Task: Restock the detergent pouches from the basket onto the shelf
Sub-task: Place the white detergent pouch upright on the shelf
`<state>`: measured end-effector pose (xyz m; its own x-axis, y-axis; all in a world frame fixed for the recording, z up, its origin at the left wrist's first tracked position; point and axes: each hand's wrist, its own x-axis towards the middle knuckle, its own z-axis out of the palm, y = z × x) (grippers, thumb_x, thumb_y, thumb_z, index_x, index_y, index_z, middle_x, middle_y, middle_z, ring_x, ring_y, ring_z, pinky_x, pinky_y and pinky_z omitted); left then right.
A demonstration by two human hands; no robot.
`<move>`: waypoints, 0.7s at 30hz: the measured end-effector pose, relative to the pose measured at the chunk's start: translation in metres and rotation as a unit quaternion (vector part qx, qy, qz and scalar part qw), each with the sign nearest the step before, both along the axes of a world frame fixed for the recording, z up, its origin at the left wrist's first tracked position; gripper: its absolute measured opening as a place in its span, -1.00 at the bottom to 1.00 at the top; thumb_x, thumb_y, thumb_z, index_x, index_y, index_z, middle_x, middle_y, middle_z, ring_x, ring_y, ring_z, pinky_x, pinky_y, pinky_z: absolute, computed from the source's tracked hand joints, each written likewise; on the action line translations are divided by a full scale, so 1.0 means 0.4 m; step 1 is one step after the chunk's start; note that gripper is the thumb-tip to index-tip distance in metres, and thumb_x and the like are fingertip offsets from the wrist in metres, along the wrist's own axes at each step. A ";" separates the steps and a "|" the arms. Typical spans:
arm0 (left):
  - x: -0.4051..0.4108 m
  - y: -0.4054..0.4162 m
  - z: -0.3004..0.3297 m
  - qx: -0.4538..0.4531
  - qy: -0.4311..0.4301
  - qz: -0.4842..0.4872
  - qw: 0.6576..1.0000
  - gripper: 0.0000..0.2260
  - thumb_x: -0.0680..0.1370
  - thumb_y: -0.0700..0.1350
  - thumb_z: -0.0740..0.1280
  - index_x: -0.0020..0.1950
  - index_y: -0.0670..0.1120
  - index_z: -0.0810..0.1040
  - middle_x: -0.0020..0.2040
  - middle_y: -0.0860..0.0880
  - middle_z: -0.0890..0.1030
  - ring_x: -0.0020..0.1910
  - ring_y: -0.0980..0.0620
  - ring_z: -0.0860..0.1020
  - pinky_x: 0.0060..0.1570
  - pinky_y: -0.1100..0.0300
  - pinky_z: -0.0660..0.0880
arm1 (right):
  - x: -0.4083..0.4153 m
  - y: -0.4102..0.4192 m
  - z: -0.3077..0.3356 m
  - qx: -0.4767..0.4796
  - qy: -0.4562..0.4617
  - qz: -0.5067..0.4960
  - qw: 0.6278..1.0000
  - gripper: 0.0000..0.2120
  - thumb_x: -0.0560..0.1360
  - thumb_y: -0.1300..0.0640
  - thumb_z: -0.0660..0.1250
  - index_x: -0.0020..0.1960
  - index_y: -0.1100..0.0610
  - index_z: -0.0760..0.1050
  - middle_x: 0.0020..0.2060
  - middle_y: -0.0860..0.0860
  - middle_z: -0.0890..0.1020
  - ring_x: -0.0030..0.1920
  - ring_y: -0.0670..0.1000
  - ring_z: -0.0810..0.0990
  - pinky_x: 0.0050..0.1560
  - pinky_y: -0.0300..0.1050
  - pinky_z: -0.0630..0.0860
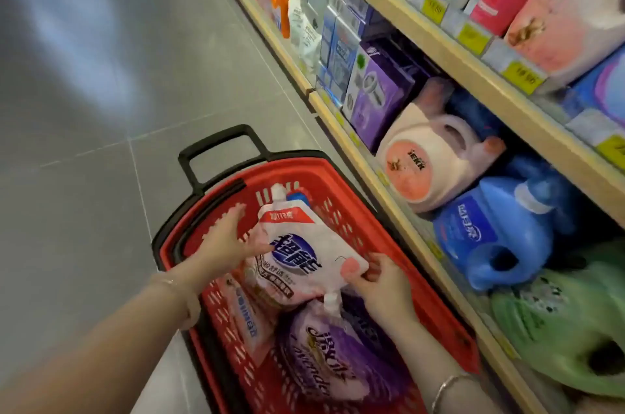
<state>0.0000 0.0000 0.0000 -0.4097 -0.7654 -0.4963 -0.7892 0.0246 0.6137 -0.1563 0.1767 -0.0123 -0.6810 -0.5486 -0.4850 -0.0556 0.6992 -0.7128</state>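
Being lifted from the red basket (341, 210) at the near centre is a white detergent pouch (301, 254) with a blue logo and a spout at its far end. The right hand (382, 281) is pinching the pouch's near right corner between thumb and curled fingers; the left hand (230, 237) is being held against the pouch's left edge with fingers mostly straight and spread, steadying rather than clenching it. The pouch is still being kept over the basket, not yet carried across to the shelf (389, 183) on the right. Under and near it, a purple pouch (324, 363) with a white spout is lying in the basket, and a pink-and-white pouch (243, 319) is being pressed against the basket's left wall; a blue cap is showing at the far end behind the white pouch's spout, so a further item is probably waiting there. On the lower shelf, a pink jug (429, 160), a blue jug (490, 231) and a green jug (561, 322) are lying on their sides, with purple boxes (375, 92) farther along. White pouches are being seen standing far up the shelf, though whether they match cannot be told. Progress is being judged as early to middling: at least three pouches are still being held by the basket, and the current one is only being picked up.
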 end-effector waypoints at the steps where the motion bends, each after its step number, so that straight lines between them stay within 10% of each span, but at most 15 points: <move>1: -0.007 -0.004 -0.027 0.000 0.012 0.000 1.000 -0.15 0.34 -0.07 0.52 0.50 -0.09 0.12 0.48 -0.09 0.29 0.45 -0.06 0.29 0.38 0.08 0.27 | 0.004 -0.010 -0.025 -0.010 0.001 0.003 1.000 -0.48 0.37 0.09 0.49 0.26 0.22 0.45 0.13 0.14 0.62 0.12 0.12 0.59 0.13 -0.01 0.52; 8: -0.036 -0.031 -0.118 0.041 0.130 0.019 0.991 -0.71 0.39 -0.25 0.46 0.03 -0.07 0.47 -0.10 0.06 0.55 -0.08 0.05 0.54 -0.19 0.31 0.48 | -0.004 -0.051 -0.072 -0.048 0.012 0.022 0.999 -0.73 0.38 0.10 0.46 -0.42 0.12 0.48 -0.48 -0.01 0.55 -0.39 -0.05 0.46 -0.44 -0.33 0.33; 12: -0.004 -0.039 -0.114 0.025 0.181 0.077 0.980 -0.90 0.40 -0.29 0.44 -0.15 -0.18 0.56 -0.25 -0.05 0.65 -0.23 -0.05 0.62 -0.16 0.03 0.60 | 0.025 -0.083 -0.035 -0.095 0.025 0.039 0.994 -0.62 0.40 0.04 0.43 -0.24 0.39 0.51 -0.39 0.20 0.59 -0.35 -0.01 0.42 -0.31 -0.06 0.42; 16: 0.023 -0.025 -0.019 0.027 0.225 0.107 0.968 -0.85 0.44 -0.31 0.39 -0.24 -0.07 0.56 -0.47 0.18 0.65 -0.43 0.21 0.63 -0.47 0.42 0.51 | 0.033 -0.126 0.090 -0.140 0.047 0.034 0.988 -0.58 0.43 0.03 0.40 -0.22 0.43 0.48 -0.38 0.23 0.57 -0.36 0.04 0.41 -0.32 0.00 0.41; 21: -0.001 -0.031 0.243 0.019 0.263 0.072 0.962 -0.89 0.45 -0.25 0.38 -0.24 -0.07 0.55 -0.51 0.16 0.63 -0.51 0.21 0.61 -0.50 0.38 0.52 | -0.004 -0.141 0.372 -0.189 0.082 0.002 0.979 -0.85 0.49 0.07 0.35 -0.05 0.14 0.61 -0.07 0.09 0.67 -0.03 0.06 0.60 -0.16 -0.16 0.42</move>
<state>-0.0005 -0.0122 0.0974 -0.5039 -0.8178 -0.2779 -0.3623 -0.0920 0.9275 -0.1579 0.1201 0.1364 -0.7305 -0.6702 -0.1310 -0.1932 0.3868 -0.9017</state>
